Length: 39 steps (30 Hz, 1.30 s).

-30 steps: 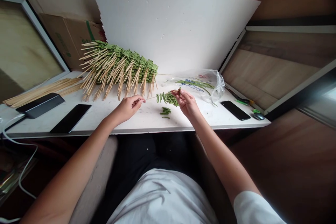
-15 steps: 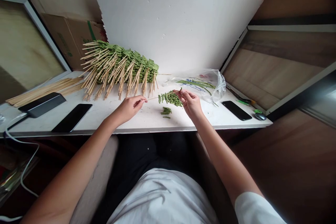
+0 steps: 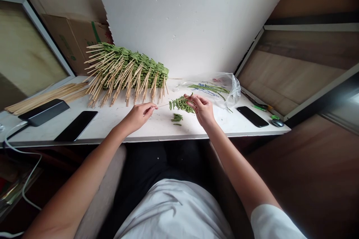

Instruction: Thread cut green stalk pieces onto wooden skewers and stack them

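A thin wooden skewer (image 3: 163, 105) spans the gap between my two hands above the table. Its near end sits in the pinched fingers of my left hand (image 3: 141, 114). At the other end, my right hand (image 3: 203, 109) pinches a short piece of green bean, whose tip shows above the fingers; they partly hide the skewer's end. Below and behind the skewer lies a loose pile of cut green bean pieces (image 3: 185, 105), with a smaller cluster of pieces (image 3: 177, 118) in front of it.
Stacked skewers of green beans (image 3: 137, 63) fill the back left. Bare skewers (image 3: 47, 97), a black box-shaped device (image 3: 46, 111) and a phone (image 3: 76, 126) lie left. To the right are a clear plastic bag (image 3: 235, 89) with long beans, another phone (image 3: 252, 116) and a mouse (image 3: 277, 123).
My right hand's fingertips have shifted slightly left along the skewer. My left hand stays in nearly the same place, still pinching the skewer.
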### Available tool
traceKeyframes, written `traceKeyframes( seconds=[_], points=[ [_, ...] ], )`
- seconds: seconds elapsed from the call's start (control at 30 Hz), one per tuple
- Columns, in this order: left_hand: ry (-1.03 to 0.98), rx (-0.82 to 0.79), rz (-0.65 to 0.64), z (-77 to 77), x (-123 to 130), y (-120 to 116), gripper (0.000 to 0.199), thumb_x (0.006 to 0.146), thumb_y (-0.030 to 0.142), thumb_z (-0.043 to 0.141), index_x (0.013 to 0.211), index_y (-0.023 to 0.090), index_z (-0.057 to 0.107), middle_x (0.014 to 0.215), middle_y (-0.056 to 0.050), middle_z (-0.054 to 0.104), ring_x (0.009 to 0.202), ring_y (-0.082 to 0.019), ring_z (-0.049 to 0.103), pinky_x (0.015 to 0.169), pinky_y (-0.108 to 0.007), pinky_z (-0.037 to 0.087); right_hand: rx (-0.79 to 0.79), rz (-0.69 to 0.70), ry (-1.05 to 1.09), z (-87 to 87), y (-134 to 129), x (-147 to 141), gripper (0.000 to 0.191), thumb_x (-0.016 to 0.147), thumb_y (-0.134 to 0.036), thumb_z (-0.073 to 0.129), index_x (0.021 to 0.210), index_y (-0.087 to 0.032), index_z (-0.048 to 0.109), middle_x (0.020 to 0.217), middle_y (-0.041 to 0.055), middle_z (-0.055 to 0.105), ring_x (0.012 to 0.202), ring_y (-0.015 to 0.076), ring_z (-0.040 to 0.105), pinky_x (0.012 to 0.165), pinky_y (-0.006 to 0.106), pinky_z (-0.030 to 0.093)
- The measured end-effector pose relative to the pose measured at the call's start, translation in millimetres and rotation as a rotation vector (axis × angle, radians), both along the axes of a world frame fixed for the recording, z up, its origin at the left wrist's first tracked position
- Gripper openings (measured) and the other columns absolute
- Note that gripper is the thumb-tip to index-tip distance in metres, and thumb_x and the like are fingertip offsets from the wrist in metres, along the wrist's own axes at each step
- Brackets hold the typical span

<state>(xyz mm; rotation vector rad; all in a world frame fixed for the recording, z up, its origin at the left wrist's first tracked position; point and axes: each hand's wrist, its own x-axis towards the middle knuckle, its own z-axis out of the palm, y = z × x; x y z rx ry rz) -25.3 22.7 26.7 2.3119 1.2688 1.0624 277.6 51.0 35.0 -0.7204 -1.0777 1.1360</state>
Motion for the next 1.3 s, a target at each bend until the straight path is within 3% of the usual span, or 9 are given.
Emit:
traceKeyframes(
  seconds=[0.17,0.37,0.43,0.57,0.73,0.93,1.03,1.17,1.3],
  points=[
    [-0.003,-0.015,-0.003,3.6,0.4,-2.1,0.04,0.109,0.048,0.05,0.118,0.019,0.076,0.115,-0.01,0.08,0.095,-0.024,0.074,0.087,-0.033,0.057,-0.011,0.012,-0.043,1.3,2.3,3.7,0.037,0.073,-0.055,0.095,0.089,-0.024,0.081,0.103,0.0052,0.084,0.116,0.0261,0.077,0.094,0.035,0.065],
    [0.005,0.013,0.047,10.9,-5.5,-1.9,0.043,0.109,0.052,0.049,0.118,0.019,0.075,0.111,-0.011,0.08,0.099,-0.026,0.075,0.088,-0.035,0.058,0.069,-0.068,-0.235,-1.2,11.1,13.7,0.052,0.072,-0.059,0.093,0.112,-0.027,0.083,0.104,0.0043,0.082,0.1,0.023,0.074,0.08,0.034,0.06],
    [0.011,0.03,0.047,12.2,-9.6,-0.4,0.043,0.109,0.053,0.049,0.118,0.02,0.075,0.113,-0.011,0.08,0.101,-0.027,0.075,0.091,-0.036,0.058,0.099,-0.108,-0.267,-1.0,12.7,16.7,0.05,0.075,-0.062,0.09,0.11,-0.027,0.082,0.11,0.0055,0.081,0.098,0.0222,0.072,0.08,0.035,0.059],
    [-0.006,0.068,0.089,16.2,-16.4,0.8,0.042,0.109,0.052,0.05,0.119,0.019,0.074,0.112,-0.011,0.08,0.097,-0.025,0.075,0.089,-0.034,0.058,0.044,-0.139,-0.178,5.7,13.4,23.6,0.045,0.075,-0.067,0.086,0.095,-0.028,0.077,0.12,0.0038,0.078,0.096,0.0185,0.068,0.076,0.031,0.058],
    [-0.05,0.069,0.089,20.2,-12.0,-3.4,0.041,0.109,0.052,0.05,0.116,0.018,0.074,0.109,-0.01,0.08,0.09,-0.022,0.074,0.083,-0.031,0.058,-0.023,-0.033,0.014,18.4,8.5,25.9,0.039,0.074,-0.052,0.092,0.101,-0.028,0.076,0.112,0.0017,0.076,0.084,0.0143,0.064,0.068,0.026,0.056],
    [-0.076,0.034,0.048,16.2,-2.9,-6.0,0.045,0.109,0.055,0.049,0.115,0.018,0.074,0.111,-0.012,0.08,0.089,-0.022,0.073,0.081,-0.031,0.057,0.044,-0.065,0.12,22.1,2.0,18.9,0.029,0.073,-0.042,0.092,0.087,-0.028,0.071,0.079,-0.0005,0.068,0.082,0.0172,0.069,0.071,0.027,0.058],
    [-0.072,0.019,0.041,14.0,-2.0,-5.9,0.046,0.109,0.056,0.049,0.116,0.018,0.075,0.11,-0.012,0.08,0.086,-0.022,0.072,0.079,-0.031,0.057,0.051,-0.084,0.075,23.2,-1.5,15.8,0.033,0.073,-0.046,0.093,0.085,-0.028,0.068,0.084,0.0006,0.074,0.086,0.0183,0.073,0.073,0.029,0.058],
    [-0.07,0.014,0.038,12.8,-2.2,-5.4,0.046,0.109,0.057,0.049,0.116,0.019,0.075,0.11,-0.011,0.08,0.085,-0.022,0.072,0.077,-0.031,0.056,0.032,-0.077,0.072,25.4,-4.8,13.0,0.042,0.068,-0.044,0.097,0.102,-0.029,0.076,0.097,0.0017,0.081,0.095,0.0202,0.076,0.081,0.032,0.06],
    [-0.081,0.022,0.036,12.4,-2.5,-4.8,0.045,0.109,0.055,0.05,0.116,0.018,0.074,0.111,-0.012,0.079,0.089,-0.022,0.073,0.082,-0.031,0.057,0.019,-0.037,0.085,24.2,-5.2,11.5,0.044,0.068,-0.045,0.097,0.105,-0.027,0.082,0.094,0.0023,0.082,0.098,0.0217,0.077,0.083,0.032,0.061]
  ],
)
